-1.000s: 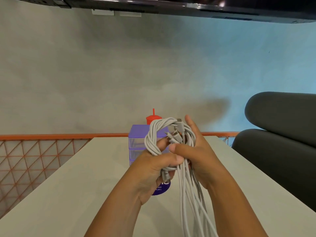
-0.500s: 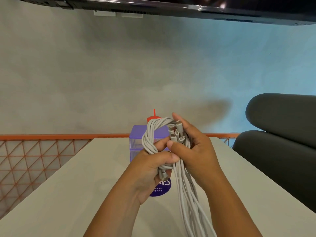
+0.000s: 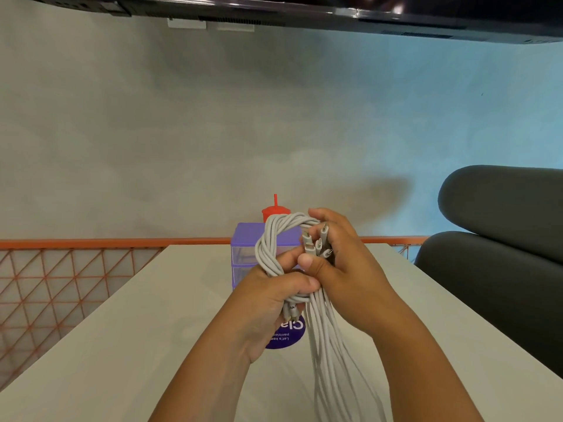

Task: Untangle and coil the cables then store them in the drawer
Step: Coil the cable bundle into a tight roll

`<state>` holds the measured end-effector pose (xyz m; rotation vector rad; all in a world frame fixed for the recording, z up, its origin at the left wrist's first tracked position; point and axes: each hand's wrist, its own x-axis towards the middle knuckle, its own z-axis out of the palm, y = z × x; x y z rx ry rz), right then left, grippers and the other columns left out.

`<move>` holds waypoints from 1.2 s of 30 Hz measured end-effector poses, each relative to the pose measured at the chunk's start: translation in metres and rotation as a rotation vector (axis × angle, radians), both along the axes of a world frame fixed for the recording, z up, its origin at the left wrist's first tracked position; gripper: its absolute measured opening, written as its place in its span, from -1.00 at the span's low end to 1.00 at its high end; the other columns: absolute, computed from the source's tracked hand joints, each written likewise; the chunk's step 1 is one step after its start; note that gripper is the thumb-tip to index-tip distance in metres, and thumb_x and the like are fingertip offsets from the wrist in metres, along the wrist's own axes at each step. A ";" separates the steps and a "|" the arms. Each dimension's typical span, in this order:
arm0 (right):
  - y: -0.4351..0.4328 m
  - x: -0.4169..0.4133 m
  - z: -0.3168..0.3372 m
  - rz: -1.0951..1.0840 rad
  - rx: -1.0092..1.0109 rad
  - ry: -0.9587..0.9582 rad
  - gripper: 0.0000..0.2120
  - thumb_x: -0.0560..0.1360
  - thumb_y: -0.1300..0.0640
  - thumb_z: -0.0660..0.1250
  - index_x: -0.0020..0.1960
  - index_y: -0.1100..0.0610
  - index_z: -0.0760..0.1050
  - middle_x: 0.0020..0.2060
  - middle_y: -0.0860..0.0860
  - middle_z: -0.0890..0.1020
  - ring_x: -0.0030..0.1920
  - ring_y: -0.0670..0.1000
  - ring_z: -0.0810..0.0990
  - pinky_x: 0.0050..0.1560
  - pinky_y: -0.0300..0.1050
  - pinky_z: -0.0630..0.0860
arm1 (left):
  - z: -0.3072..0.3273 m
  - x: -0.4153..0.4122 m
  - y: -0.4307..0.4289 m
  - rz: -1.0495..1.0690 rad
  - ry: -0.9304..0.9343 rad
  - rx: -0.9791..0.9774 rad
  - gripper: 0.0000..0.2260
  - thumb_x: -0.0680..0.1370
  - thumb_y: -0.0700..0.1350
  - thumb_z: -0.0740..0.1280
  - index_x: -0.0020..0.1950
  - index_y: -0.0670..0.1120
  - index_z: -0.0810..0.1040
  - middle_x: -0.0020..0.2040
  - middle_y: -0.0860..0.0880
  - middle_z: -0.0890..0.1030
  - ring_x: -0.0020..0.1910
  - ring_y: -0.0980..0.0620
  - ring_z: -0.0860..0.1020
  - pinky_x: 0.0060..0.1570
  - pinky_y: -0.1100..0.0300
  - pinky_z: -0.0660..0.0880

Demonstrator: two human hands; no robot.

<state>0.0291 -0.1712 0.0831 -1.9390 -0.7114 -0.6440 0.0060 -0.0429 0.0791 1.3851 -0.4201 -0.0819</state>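
Cables (image 3: pixel 272 239): grey bundle held over the desk (image 3: pixel 122 345), looped on top, strands hanging down.
Left hand (image 3: pixel 271 296): fingers (image 3: pixel 300 283) curled round the loop's base.
Right hand (image 3: pixel 353 269): fingers (image 3: pixel 324 214) wrapped round the plug ends (image 3: pixel 315 243).
Behind: purple drawer unit (image 3: pixel 246 236), red cup (image 3: pixel 274 212).

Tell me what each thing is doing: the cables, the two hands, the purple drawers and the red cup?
grey cables: twisted into a looped bundle, held above the table, loose lengths hanging down.
left hand: grips the twisted bundle.
right hand: holds the plug ends.
purple drawer unit: on the table, drawers look closed.
red cup: upright behind the drawer unit.
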 end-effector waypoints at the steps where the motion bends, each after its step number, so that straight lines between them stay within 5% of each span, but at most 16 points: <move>1: -0.001 0.001 0.000 -0.004 -0.001 0.004 -0.68 0.53 0.18 0.27 0.25 -0.05 0.36 0.24 -0.32 0.31 0.17 -0.34 0.38 0.02 -0.58 0.35 | 0.000 0.000 0.000 0.004 -0.008 0.008 -0.69 0.45 -0.36 0.30 -0.02 0.02 0.66 -0.17 -0.06 0.69 -0.18 0.00 0.63 -0.03 0.08 0.55; 3: 0.000 -0.002 0.001 0.031 0.038 0.022 -0.67 0.54 0.15 0.25 0.19 -0.21 0.33 0.29 -0.22 0.35 0.21 -0.26 0.41 0.10 -0.48 0.39 | -0.001 0.004 -0.002 0.011 -0.009 0.022 -0.56 0.34 -0.29 0.37 0.17 0.05 0.57 -0.14 -0.08 0.68 -0.17 -0.03 0.60 -0.03 0.05 0.52; 5: 0.003 -0.007 0.004 0.091 0.111 0.032 -0.71 0.51 0.07 0.22 0.08 -0.33 0.34 0.30 -0.15 0.41 0.28 -0.21 0.40 0.21 -0.30 0.41 | -0.006 0.009 -0.004 0.076 0.018 0.047 -0.42 0.28 -0.24 0.39 0.30 0.00 0.46 -0.28 -0.09 0.63 -0.33 0.02 0.55 -0.26 0.17 0.50; 8: 0.010 -0.018 0.010 0.227 0.313 -0.012 -0.90 0.53 0.08 0.20 -0.02 -0.12 0.35 0.17 -0.18 0.57 0.27 -0.33 0.39 0.13 -0.47 0.37 | -0.018 0.022 -0.005 0.225 0.076 0.087 -0.54 0.40 -0.29 0.43 0.27 -0.05 0.46 -0.41 -0.01 0.58 -0.56 0.17 0.47 -0.51 0.34 0.40; 11: 0.011 -0.030 0.022 0.481 0.692 0.020 -0.86 0.43 0.05 0.23 -0.09 0.07 0.31 -0.24 -0.04 0.68 0.02 -0.06 0.63 0.03 -0.25 0.53 | -0.028 0.031 -0.002 0.320 0.109 0.094 -0.66 0.42 -0.28 0.42 0.14 -0.01 0.54 -0.23 -0.13 0.65 -0.42 0.08 0.59 -0.40 0.26 0.51; 14: 0.004 -0.039 0.036 0.682 1.017 0.050 -0.90 0.38 0.10 0.17 -0.13 0.09 0.32 -0.46 -0.04 0.54 -0.28 -0.03 0.62 -0.08 -0.08 0.59 | -0.035 0.039 0.003 0.400 0.157 0.086 -0.68 0.40 -0.25 0.46 0.10 -0.03 0.54 -0.11 -0.17 0.67 -0.16 -0.15 0.65 -0.06 -0.03 0.61; 18: -0.016 -0.040 0.042 0.843 1.195 0.025 -0.91 0.47 0.08 0.14 -0.18 0.07 0.34 -0.45 -0.07 0.47 -0.38 -0.10 0.53 -0.04 -0.04 0.58 | -0.033 0.039 0.007 0.310 0.253 -0.073 -0.84 0.46 -0.26 0.39 0.02 -0.12 0.58 -0.45 -0.02 0.57 -0.54 0.11 0.50 -0.49 0.28 0.41; 23: -0.035 -0.031 0.037 1.079 1.423 0.086 -0.82 0.46 0.17 0.23 -0.27 0.24 0.44 -0.43 0.02 0.44 -0.43 -0.03 0.47 -0.12 -0.08 0.56 | -0.021 0.028 0.010 0.047 0.363 -0.405 -0.94 0.28 -0.14 0.40 -0.27 -0.09 0.61 -0.34 -0.04 0.53 -0.38 0.07 0.45 -0.26 0.19 0.32; 27: -0.046 -0.026 0.034 1.026 1.647 0.097 -0.71 0.50 0.20 0.19 -0.36 0.29 0.43 -0.48 0.03 0.39 -0.52 -0.02 0.41 -0.38 -0.11 0.55 | -0.014 0.023 0.017 -0.153 0.375 -0.555 -0.63 0.28 0.13 0.31 -0.07 -0.07 0.65 0.01 -0.16 0.60 -0.02 -0.14 0.52 -0.02 0.03 0.37; 30: -0.056 -0.023 0.031 1.103 1.716 0.104 -0.77 0.50 0.23 0.17 -0.33 0.26 0.37 -0.48 0.05 0.37 -0.54 0.02 0.40 -0.41 -0.07 0.54 | -0.016 0.025 0.018 -0.166 0.338 -0.355 -0.55 0.32 0.11 0.31 0.09 -0.12 0.63 0.17 -0.25 0.53 0.15 -0.21 0.44 0.25 -0.10 0.30; 33: -0.060 -0.022 0.031 1.047 1.767 0.095 -0.73 0.52 0.21 0.15 -0.34 0.25 0.37 -0.48 0.05 0.36 -0.54 0.02 0.38 -0.45 -0.07 0.53 | -0.021 0.026 0.010 -0.072 0.298 -0.093 -0.49 0.28 -0.01 0.39 0.20 -0.16 0.56 0.26 -0.27 0.52 0.16 -0.20 0.50 0.12 -0.07 0.35; 36: -0.058 -0.021 0.031 0.973 1.777 0.086 -0.70 0.53 0.19 0.15 -0.36 0.25 0.38 -0.48 0.03 0.36 -0.53 -0.02 0.37 -0.44 -0.11 0.52 | -0.024 0.022 0.001 -0.095 0.335 -0.019 -0.39 0.16 0.12 0.44 0.16 -0.10 0.59 0.15 -0.17 0.62 0.12 -0.12 0.58 0.20 -0.11 0.40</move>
